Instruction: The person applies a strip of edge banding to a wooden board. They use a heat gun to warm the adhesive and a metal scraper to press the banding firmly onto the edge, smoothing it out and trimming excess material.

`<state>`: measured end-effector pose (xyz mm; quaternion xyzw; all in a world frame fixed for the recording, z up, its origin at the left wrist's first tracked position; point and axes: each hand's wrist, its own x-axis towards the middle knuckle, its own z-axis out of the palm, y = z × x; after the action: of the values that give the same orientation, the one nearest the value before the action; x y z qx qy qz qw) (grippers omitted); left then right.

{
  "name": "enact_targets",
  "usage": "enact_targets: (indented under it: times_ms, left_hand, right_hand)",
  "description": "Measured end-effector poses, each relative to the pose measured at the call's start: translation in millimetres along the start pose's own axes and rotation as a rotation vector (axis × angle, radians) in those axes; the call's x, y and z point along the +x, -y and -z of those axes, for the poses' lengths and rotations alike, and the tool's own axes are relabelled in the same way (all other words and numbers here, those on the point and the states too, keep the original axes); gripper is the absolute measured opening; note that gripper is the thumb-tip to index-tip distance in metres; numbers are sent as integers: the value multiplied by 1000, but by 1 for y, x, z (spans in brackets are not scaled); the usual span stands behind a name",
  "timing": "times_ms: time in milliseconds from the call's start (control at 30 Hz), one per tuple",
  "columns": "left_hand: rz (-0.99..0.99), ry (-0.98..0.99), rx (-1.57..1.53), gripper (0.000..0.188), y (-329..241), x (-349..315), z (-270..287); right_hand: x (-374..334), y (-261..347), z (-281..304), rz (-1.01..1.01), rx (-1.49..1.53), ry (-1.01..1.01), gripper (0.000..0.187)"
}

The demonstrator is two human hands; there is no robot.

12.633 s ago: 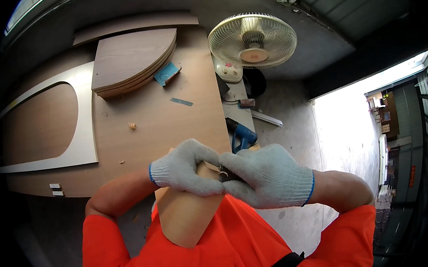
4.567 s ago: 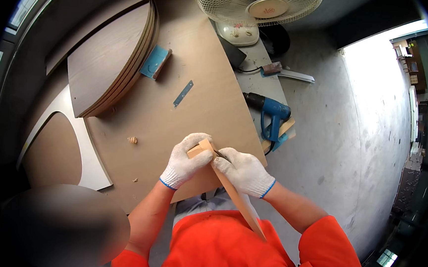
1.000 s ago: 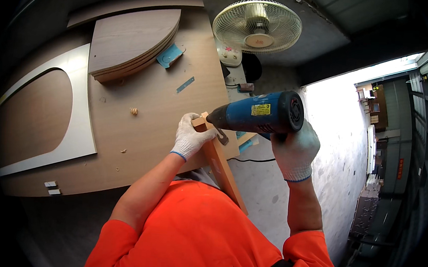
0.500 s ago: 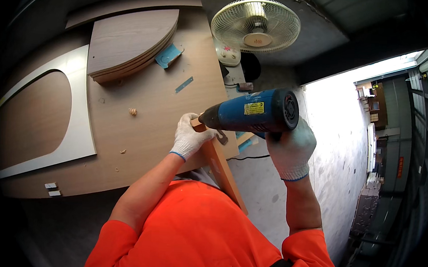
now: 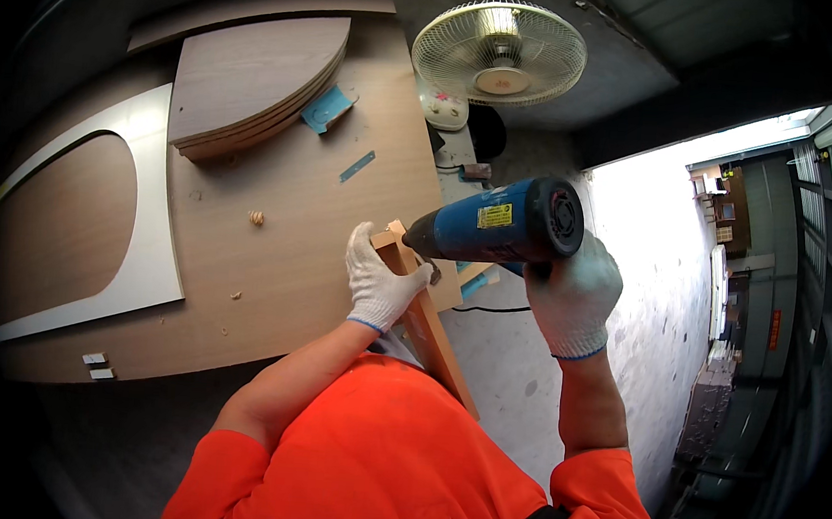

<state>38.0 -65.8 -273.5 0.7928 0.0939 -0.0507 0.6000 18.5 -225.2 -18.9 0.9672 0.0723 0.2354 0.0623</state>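
Note:
In my gloved right hand [image 5: 576, 295] is the grip of a blue heat gun [image 5: 496, 217] with a black nozzle. Its nozzle points left, at the end of a long wood-coloured board [image 5: 441, 348] that slants down beside my body. My gloved left hand [image 5: 379, 281] is wrapped round the board's upper end, fingers on the left side and thumb on the right. A thin pale strip [image 5: 397, 229] stands up at that end, just by the nozzle. Next to the left thumb shows a small greyish flat piece [image 5: 433, 273], partly hidden.
A wood-grain worktable [image 5: 289, 280] lies to the left, bearing stacked curved panels [image 5: 255, 79], a white frame with an oval opening [image 5: 153, 231], a blue sheet [image 5: 328, 110], a small blue strip [image 5: 357, 166] and shavings [image 5: 257, 218]. A fan [image 5: 500, 53] stands beyond. A cord [image 5: 494, 309] hangs at right.
My left hand has moved slightly right and its fingers have loosened around the board's end. More of the end and its pale strip shows. The heat gun has shifted a little to the right.

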Motion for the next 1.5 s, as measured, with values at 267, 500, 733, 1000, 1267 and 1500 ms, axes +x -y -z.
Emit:
enact_targets:
  times_ms: [267, 500, 733, 1000, 1267, 1500]
  left_hand:
    - [-31, -9, 15, 109, 1, 3, -3]
    - [-42, -16, 38, 105, 2, 3, -4]
    - [-53, -12, 30, 104, 1, 3, -3]
    - [-57, 5, 31, 108, 5, 5, -3]
    - [19, 12, 33, 117, 2, 2, -2]
    - [102, 54, 41, 128, -1, 3, 0]
  right_hand:
    - [3, 2, -11, 52, 47, -67, 35]
    - [3, -7, -1, 53, -24, -24, 37]
    - [4, -2, -14, 80, 63, -67, 38]
    - [7, 2, -9, 64, 112, -80, 37]
    - [-2, -6, -13, 56, 56, -39, 41]
    - [-5, -7, -15, 66, 33, -38, 45]
